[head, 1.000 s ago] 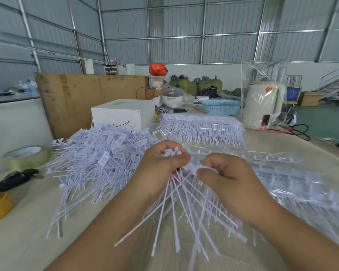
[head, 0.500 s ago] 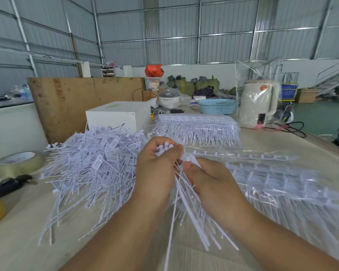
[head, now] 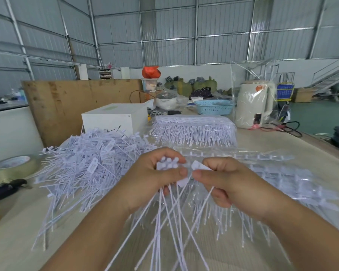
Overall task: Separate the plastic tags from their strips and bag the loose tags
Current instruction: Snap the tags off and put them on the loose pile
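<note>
Bench (head: 262, 145) is pale, runs the full width and carries everything. Plywood board (head: 76, 106) stands upright at its far left. Loose tag pile (head: 90, 163) is heaped left of centre, tails spilling toward the near edge. Bagged tag strips (head: 194, 130) sit as a block behind the hands; more strips in clear plastic (head: 282, 182) lie flat to the right, reaching under the right forearm. White box (head: 115, 119) is behind the loose pile, touching its far edge. Cream appliance (head: 252, 106) wrapped in clear film stands far right, blue basket (head: 213, 108) just left of it. Tape roll (head: 14, 167) lies flat at the left edge, a black-handled tool (head: 6, 189) near it.

Left hand (head: 151, 182) holds a bunch of tags (head: 169, 165) above the bench, fingers curled round the heads, thumb pressed across them, tails fanning down toward the camera. Right hand (head: 227, 182) is just beside it, thumb and forefinger pinching one white tag (head: 199, 166) at the head, other fingers curled under. Thumb tips of the two hands are nearly touching.
</note>
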`<state>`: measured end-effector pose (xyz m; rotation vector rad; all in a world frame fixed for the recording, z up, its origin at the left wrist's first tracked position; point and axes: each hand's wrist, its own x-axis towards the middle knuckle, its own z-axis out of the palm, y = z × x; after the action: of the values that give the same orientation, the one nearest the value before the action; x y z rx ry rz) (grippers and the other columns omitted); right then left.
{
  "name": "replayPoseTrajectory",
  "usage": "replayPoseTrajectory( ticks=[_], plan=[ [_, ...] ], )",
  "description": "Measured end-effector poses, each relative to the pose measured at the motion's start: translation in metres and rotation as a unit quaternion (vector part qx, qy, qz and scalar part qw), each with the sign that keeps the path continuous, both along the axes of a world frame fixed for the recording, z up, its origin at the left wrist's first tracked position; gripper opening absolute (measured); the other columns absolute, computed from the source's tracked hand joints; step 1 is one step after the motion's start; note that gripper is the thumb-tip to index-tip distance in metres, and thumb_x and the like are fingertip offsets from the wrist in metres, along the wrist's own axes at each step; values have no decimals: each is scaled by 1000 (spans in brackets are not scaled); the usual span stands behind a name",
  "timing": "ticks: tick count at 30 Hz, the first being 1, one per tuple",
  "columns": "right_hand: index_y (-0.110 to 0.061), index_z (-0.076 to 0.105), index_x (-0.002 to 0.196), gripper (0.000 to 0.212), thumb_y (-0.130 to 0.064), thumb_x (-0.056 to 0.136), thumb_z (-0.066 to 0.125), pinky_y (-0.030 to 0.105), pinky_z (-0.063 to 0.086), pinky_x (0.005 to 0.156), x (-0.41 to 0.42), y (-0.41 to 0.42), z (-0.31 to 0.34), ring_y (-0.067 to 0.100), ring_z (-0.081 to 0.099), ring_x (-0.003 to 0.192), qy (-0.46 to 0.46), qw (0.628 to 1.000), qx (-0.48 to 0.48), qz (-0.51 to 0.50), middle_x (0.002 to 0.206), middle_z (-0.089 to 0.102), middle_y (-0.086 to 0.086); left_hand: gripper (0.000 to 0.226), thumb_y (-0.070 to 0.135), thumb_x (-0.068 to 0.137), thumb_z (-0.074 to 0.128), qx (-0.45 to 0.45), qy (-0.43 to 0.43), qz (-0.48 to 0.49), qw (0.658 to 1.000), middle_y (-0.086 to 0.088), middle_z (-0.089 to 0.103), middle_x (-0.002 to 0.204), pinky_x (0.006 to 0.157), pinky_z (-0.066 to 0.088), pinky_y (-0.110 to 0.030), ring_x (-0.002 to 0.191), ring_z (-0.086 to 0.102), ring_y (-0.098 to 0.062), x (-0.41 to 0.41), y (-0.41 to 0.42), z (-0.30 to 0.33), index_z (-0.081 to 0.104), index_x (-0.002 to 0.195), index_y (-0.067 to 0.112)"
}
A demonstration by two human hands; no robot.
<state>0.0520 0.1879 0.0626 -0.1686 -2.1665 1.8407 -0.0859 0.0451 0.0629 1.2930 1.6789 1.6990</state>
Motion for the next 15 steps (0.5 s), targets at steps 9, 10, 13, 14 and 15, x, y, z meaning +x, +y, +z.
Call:
replayPoseTrajectory(
  ticks=[9, 10, 13, 14, 15],
  plan=[
    [-12, 54, 63, 44, -37, 55, 88, 20, 26, 42, 3, 5, 0, 13, 28, 37, -64, 998, -9, 18, 45, 33, 3, 25, 28, 64, 79, 3, -8, -116, 993, 3, 64, 80, 72, 44, -37, 72, 60, -14, 13, 3, -3, 71, 88, 29],
    [-8, 57, 71, 43, -33, 56, 89, 21, 25, 42, 4, 4, 1, 12, 27, 38, -67, 998, -14, 6, 44, 34, 2, 27, 23, 65, 80, -4, -8, -121, 993, 2, 63, 80, 74, 42, -42, 73, 60, -15, 14, 3, -4, 70, 90, 29],
    [-8, 59, 81, 43, -29, 55, 85, 21, 21, 42, 2, 0, 2, 9, 26, 38, -83, 996, -23, 7, 44, 36, -5, 33, 10, 68, 79, -26, 12, -99, 995, 1, 62, 84, 71, 45, -46, 77, 55, -21, 13, 5, -5, 70, 93, 30],
    [-11, 58, 79, 35, -25, 59, 83, 22, 20, 43, 2, -3, 4, 9, 24, 40, -89, 995, -31, 13, 46, 35, -5, 34, 8, 70, 77, -24, 12, -103, 994, 1, 64, 87, 73, 45, -50, 79, 57, -22, 12, 5, -5, 70, 95, 29],
    [-13, 57, 77, 24, -23, 66, 76, 22, 20, 43, 2, -5, 5, 10, 22, 41, -93, 994, -42, 26, 48, 34, -5, 34, 8, 71, 75, -20, 11, -110, 994, 1, 66, 89, 75, 44, -51, 81, 59, -21, 11, 4, -4, 71, 97, 29]
  ],
)
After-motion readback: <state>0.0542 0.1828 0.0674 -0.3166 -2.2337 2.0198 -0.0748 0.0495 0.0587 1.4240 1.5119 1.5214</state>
